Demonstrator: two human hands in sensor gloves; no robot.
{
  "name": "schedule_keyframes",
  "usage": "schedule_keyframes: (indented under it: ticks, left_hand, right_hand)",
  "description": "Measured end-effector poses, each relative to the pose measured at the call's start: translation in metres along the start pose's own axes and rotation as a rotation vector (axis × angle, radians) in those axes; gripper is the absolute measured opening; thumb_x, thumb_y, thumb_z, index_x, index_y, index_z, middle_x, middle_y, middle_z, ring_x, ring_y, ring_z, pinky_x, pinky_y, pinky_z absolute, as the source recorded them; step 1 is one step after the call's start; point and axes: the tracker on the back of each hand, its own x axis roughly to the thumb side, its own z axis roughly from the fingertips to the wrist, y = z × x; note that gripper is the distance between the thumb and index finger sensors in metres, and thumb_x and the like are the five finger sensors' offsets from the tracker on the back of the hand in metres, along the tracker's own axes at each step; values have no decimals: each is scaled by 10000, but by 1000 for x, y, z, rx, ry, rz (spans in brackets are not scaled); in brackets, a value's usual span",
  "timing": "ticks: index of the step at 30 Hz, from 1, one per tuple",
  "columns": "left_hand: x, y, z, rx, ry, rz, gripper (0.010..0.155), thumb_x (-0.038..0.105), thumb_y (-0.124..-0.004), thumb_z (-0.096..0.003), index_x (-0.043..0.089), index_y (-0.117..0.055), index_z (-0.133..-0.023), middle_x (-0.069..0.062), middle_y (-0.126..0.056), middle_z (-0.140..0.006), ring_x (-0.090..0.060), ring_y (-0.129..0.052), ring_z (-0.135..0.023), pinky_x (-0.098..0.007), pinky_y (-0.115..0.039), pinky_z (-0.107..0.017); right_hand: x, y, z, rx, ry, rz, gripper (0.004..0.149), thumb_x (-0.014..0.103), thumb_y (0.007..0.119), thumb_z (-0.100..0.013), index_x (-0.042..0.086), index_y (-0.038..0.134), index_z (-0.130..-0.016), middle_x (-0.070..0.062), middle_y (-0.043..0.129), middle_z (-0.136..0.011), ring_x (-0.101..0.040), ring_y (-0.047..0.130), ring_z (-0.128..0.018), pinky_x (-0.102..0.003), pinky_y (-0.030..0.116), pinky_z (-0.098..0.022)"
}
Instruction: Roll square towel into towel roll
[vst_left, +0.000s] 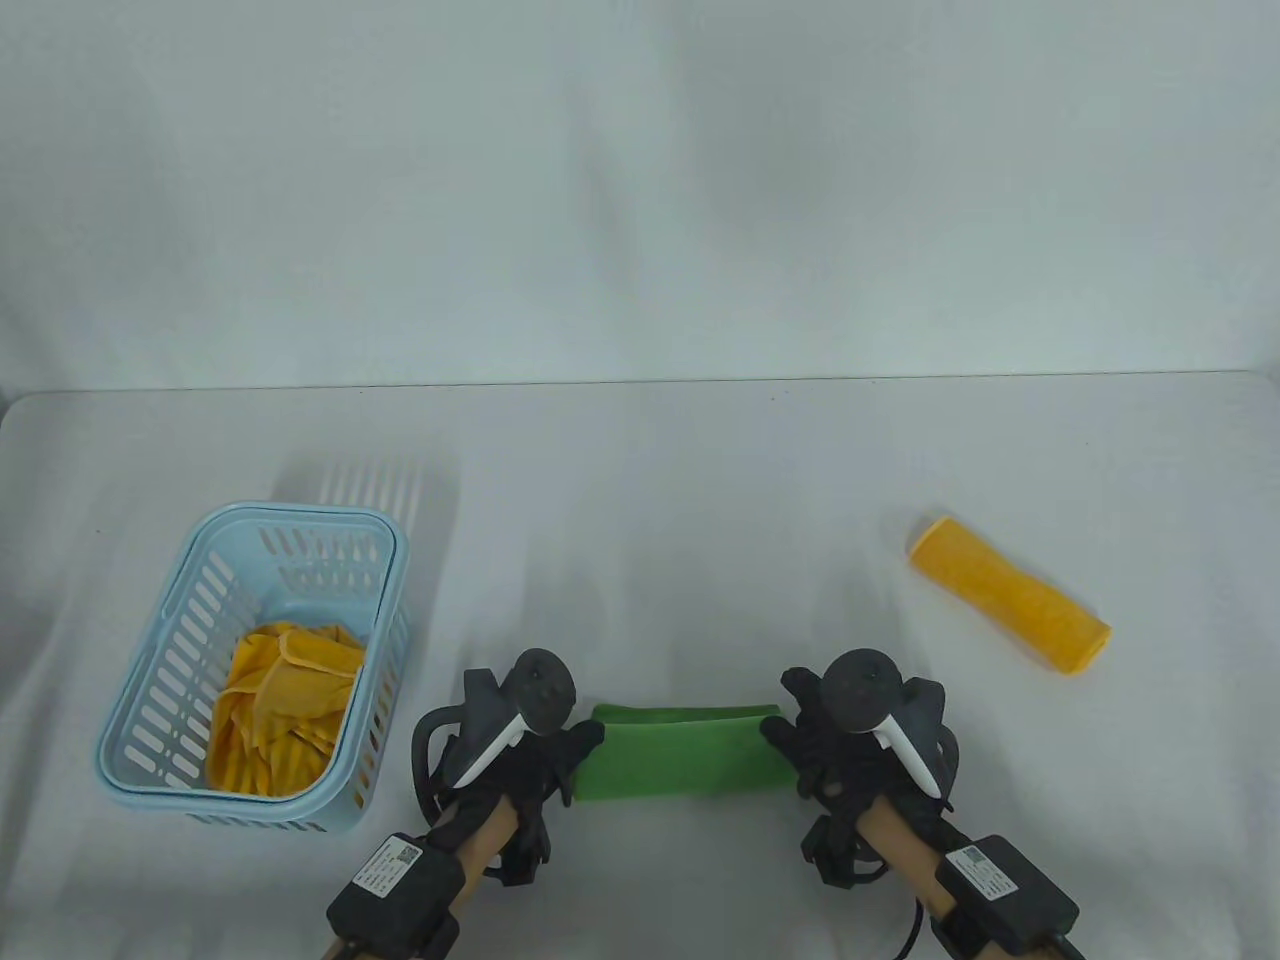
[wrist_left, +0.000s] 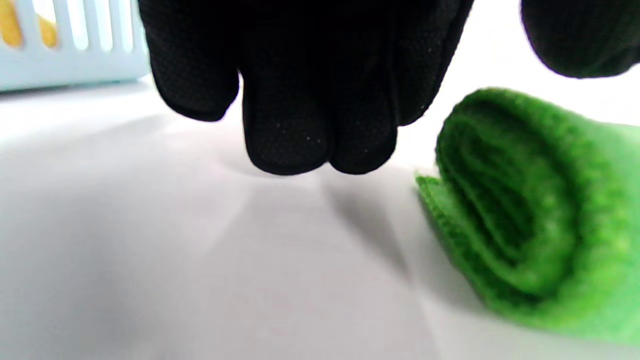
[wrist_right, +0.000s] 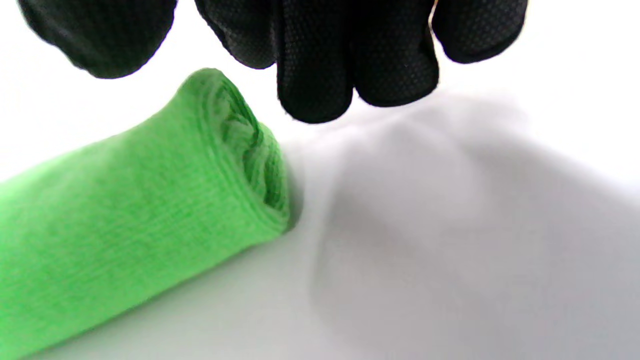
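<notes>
Black-gloved left hand (vst_left: 520, 765) and right hand (vst_left: 840, 750) hang loosely curled, gripping nothing, at either end of one green towel (vst_left: 680, 752) lying rolled near the table's front edge (rolling looks finished). Further out: one yellow roll (vst_left: 1010, 592), one blue basket (vst_left: 180, 660) of yellow cloths (vst_left: 285, 705).

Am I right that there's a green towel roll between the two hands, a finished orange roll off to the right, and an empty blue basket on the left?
Not quite: the blue basket is not empty. The table view shows crumpled yellow-orange cloths inside it. The rest holds: the green towel roll lies between the left hand and right hand, and the orange roll lies to the right.
</notes>
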Motion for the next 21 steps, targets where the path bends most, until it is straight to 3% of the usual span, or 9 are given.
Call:
schedule_keyframes:
  ticks: [9, 15, 21]
  left_hand:
    - [8, 22, 15, 129, -72, -35, 780, 660, -737, -315, 308, -675, -1008, 24, -824, -1003, -287, -902, -882, -538, -712, -683]
    - [13, 40, 27, 228, -114, -32, 780, 658, -734, -320, 310, -667, -1014, 18, -800, -1024, -296, -879, -905, -548, -698, -692]
    - [12, 53, 33, 276, -132, 3, 778, 654, -735, -323, 308, -666, -1016, 11, -785, -1035, -306, -866, -915, -554, -691, -693]
  right_hand:
    - [15, -5, 12, 3, -105, 13, 738, 589, 764, -286, 366, 542, -953, 35, 692, -972, -307, 670, -933, -568, 581, -674]
    - [39, -3, 28, 20, -316, 89, 734, 544, 767, -306, 372, 485, -961, 60, 531, -1055, -302, 504, -1031, -591, 472, -728]
    - [72, 9, 43, 50, -450, 211, 725, 518, 770, -317, 366, 480, -964, 69, 511, -1067, -299, 487, -1043, -598, 458, -733]
